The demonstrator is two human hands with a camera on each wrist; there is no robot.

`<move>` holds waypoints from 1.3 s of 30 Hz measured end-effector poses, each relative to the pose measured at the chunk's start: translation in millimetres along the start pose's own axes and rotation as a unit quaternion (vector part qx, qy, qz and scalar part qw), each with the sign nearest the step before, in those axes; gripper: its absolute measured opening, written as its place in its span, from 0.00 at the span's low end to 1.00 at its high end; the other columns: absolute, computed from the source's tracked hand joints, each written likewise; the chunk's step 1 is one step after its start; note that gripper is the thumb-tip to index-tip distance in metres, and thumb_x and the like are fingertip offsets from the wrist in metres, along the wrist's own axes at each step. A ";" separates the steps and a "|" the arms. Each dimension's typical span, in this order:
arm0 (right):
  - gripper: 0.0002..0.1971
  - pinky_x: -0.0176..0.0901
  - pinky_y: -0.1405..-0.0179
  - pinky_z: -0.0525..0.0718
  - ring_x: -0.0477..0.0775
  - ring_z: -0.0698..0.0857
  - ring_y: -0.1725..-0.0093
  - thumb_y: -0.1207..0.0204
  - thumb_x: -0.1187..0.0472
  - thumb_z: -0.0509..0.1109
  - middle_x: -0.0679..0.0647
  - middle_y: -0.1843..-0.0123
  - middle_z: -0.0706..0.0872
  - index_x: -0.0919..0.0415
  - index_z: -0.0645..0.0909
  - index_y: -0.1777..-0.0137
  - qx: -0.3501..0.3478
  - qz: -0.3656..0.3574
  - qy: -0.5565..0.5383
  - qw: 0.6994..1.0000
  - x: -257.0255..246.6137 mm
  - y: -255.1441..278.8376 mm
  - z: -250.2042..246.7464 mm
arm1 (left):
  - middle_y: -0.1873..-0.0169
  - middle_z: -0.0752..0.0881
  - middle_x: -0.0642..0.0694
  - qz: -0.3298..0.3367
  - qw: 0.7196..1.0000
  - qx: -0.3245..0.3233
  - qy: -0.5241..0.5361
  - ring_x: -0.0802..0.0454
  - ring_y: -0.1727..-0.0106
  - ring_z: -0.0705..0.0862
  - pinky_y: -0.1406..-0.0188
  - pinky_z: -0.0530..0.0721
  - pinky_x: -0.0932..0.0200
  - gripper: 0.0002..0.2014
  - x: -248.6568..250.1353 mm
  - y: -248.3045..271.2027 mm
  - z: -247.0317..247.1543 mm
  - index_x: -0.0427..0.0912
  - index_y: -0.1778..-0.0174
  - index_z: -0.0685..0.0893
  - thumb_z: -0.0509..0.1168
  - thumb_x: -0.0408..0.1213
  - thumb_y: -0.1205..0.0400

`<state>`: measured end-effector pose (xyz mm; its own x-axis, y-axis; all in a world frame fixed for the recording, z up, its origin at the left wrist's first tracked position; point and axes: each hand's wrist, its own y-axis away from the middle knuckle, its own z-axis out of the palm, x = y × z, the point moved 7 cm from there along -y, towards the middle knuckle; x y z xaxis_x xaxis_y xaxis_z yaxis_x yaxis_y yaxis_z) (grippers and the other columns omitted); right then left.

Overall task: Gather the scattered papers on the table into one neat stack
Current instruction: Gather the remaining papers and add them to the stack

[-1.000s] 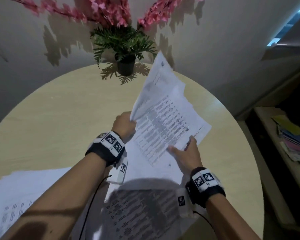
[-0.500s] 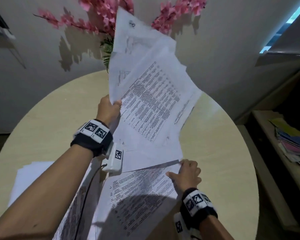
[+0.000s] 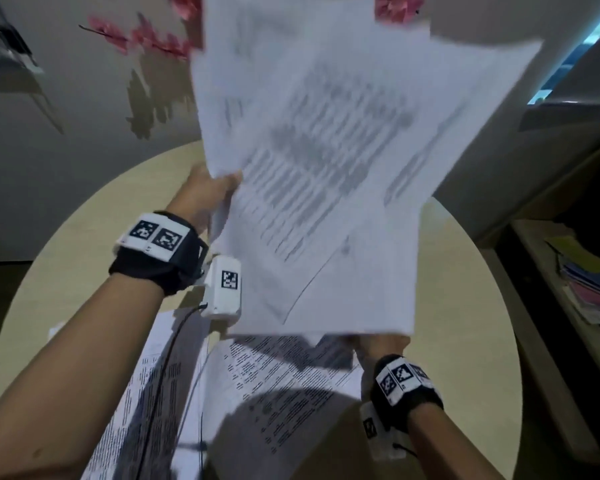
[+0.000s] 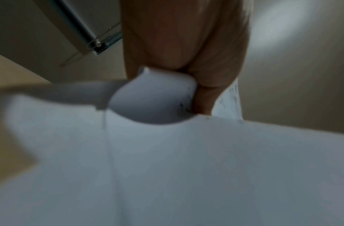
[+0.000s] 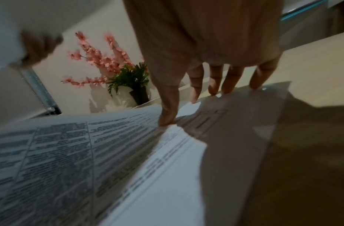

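Note:
My left hand [image 3: 217, 183] grips a loose, fanned bundle of printed papers [image 3: 326, 161] by its left edge and holds it high above the round wooden table [image 3: 84, 244], blurred by motion. In the left wrist view the left hand [image 4: 186, 64] curls round a bent paper edge [image 4: 153, 99]. My right hand [image 3: 383, 342], half hidden under the bundle, lies on printed sheets [image 3: 274, 379] flat on the table. In the right wrist view the right hand [image 5: 194, 94] has straight fingers, with the thumb pressing a printed sheet [image 5: 70, 152].
More sheets [image 3: 153, 375] lie under my left forearm near the table's front. A potted plant [image 5: 132, 79] with pink blossoms [image 3: 146, 38] stands at the table's far edge by the wall. A low shelf with coloured folders [image 3: 586, 278] is on the right.
My left hand has raised the bundle from near the table to high in front of the camera. My right hand left the bundle and came down onto the sheets lying on the table.

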<state>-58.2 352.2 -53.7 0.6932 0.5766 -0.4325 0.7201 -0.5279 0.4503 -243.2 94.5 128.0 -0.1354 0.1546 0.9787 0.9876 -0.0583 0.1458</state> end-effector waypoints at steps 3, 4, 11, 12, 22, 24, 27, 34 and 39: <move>0.25 0.55 0.31 0.69 0.65 0.69 0.31 0.29 0.58 0.70 0.60 0.31 0.70 0.65 0.69 0.34 0.015 0.016 -0.001 1.000 11.5 0.7 -14.0 | 0.44 0.84 0.44 -0.092 0.971 -0.114 -0.191 0.47 0.44 0.82 0.50 0.77 0.56 0.15 -67.1 19.9 13.0 0.34 0.37 0.81 0.63 0.34 0.18; 0.23 0.53 0.32 0.71 0.65 0.71 0.33 0.27 0.61 0.67 0.62 0.31 0.71 0.67 0.69 0.33 0.029 0.039 0.005 0.999 21.3 -1.3 -19.2 | 0.42 0.85 0.40 -0.124 0.952 -0.152 -0.234 0.43 0.43 0.83 0.46 0.79 0.52 0.15 -92.8 25.9 16.3 0.33 0.37 0.81 0.63 0.35 0.18; 0.22 0.65 0.34 0.69 0.69 0.62 0.30 0.24 0.66 0.60 0.63 0.26 0.61 0.62 0.65 0.30 0.115 0.189 -0.053 0.974 79.7 19.9 -33.9 | 0.76 0.71 0.43 -0.230 0.862 -0.269 -0.362 0.49 0.74 0.69 0.67 0.66 0.58 0.15 -177.5 56.2 37.6 0.37 0.68 0.72 0.61 0.38 0.17; 0.22 0.65 0.34 0.71 0.70 0.62 0.30 0.24 0.64 0.61 0.64 0.26 0.61 0.64 0.64 0.29 0.118 0.205 -0.085 0.968 80.4 21.2 -30.3 | 0.76 0.70 0.43 -0.228 0.855 -0.280 -0.373 0.49 0.74 0.68 0.68 0.64 0.59 0.15 -175.5 58.6 43.2 0.38 0.69 0.70 0.60 0.39 0.17; 0.43 0.57 0.31 0.75 0.67 0.76 0.30 0.27 0.27 0.44 0.64 0.25 0.73 0.61 0.67 0.25 0.059 0.221 -0.467 0.854 58.1 14.4 -5.3 | 0.76 0.74 0.43 -0.230 0.905 -0.253 -0.255 0.49 0.75 0.72 0.73 0.69 0.62 0.03 -185.6 78.9 71.5 0.36 0.60 0.75 0.60 0.27 0.20; 0.47 0.58 0.42 0.83 0.65 0.84 0.43 0.34 0.21 0.47 0.64 0.37 0.83 0.59 0.74 0.32 0.050 0.219 -0.489 0.843 67.7 10.1 1.1 | 0.76 0.74 0.43 -0.235 0.926 -0.180 -0.236 0.49 0.75 0.71 0.72 0.70 0.61 0.03 -188.7 72.8 57.6 0.34 0.60 0.75 0.59 0.26 0.21; 0.42 0.44 0.64 0.80 0.54 0.76 0.70 0.37 0.22 0.55 0.50 0.68 0.79 0.62 0.79 0.47 0.021 0.190 -0.459 0.868 68.1 9.7 10.5 | 0.72 0.76 0.43 -0.242 0.944 -0.123 -0.190 0.49 0.72 0.73 0.72 0.71 0.60 0.05 -187.0 68.7 43.5 0.35 0.49 0.75 0.59 0.27 0.19; 0.17 0.50 0.43 0.81 0.58 0.84 0.47 0.24 0.71 0.67 0.61 0.39 0.86 0.65 0.78 0.35 -0.012 0.003 -0.344 0.939 -4.1 19.6 -26.3 | 0.61 0.80 0.39 -0.196 0.944 -0.216 -0.156 0.48 0.64 0.78 0.66 0.77 0.62 0.08 -166.0 73.0 51.9 0.44 0.52 0.78 0.60 0.26 0.18; 0.12 0.29 0.61 0.85 0.35 0.87 0.61 0.28 0.74 0.70 0.49 0.56 0.88 0.62 0.81 0.46 0.071 -0.186 -0.409 0.891 -50.0 50.3 -115.7 | 0.51 0.85 0.42 0.005 0.996 -0.083 -0.041 0.55 0.56 0.84 0.53 0.81 0.60 0.10 -62.0 58.7 17.2 0.39 0.44 0.80 0.66 0.29 0.21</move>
<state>-60.3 368.9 81.0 0.1544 0.1131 -0.9815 0.8611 -0.5024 0.0776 -175.4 98.5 73.4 -0.1113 0.2329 0.9661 0.9611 -0.2220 0.1642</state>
